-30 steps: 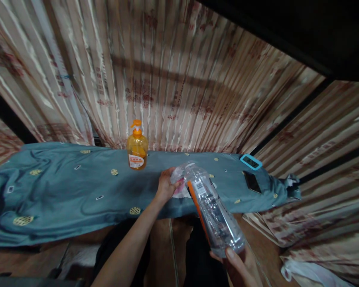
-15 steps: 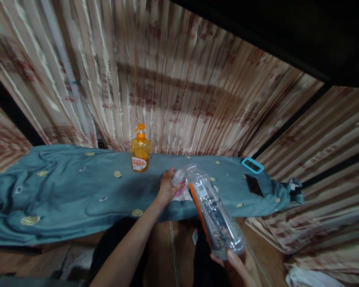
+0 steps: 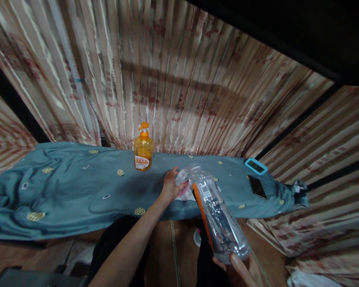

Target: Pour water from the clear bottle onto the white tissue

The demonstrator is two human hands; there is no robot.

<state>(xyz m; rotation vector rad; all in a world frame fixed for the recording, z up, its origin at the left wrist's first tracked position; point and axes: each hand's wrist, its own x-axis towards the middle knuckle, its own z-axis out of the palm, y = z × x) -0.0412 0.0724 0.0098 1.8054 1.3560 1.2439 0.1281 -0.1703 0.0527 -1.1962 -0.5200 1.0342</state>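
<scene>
My right hand [image 3: 242, 271] is closed round the base of a large clear plastic bottle [image 3: 224, 225] with an orange and black label. The bottle is tilted, its neck pointing away from me and to the left. My left hand [image 3: 169, 187] is closed on a small clear plastic container [image 3: 183, 175] right beside the bottle's mouth; its exact kind is hard to make out. Under them lies something white and pink [image 3: 186, 194], partly hidden by the hand and bottle. To the left of my left hand stands an orange pump bottle [image 3: 143, 153], upright.
A teal patterned cloth [image 3: 77, 191] covers the long narrow table. At its right end lie a blue-framed digital clock [image 3: 256, 166] and a dark phone [image 3: 257, 187]. A pleated curtain [image 3: 173, 79] hangs behind, and a dark overhead panel [image 3: 302, 32] spans the upper right.
The whole view has shifted slightly, so things sit a little farther right. Both hands keep their hold, with the large bottle tilted much as before.
</scene>
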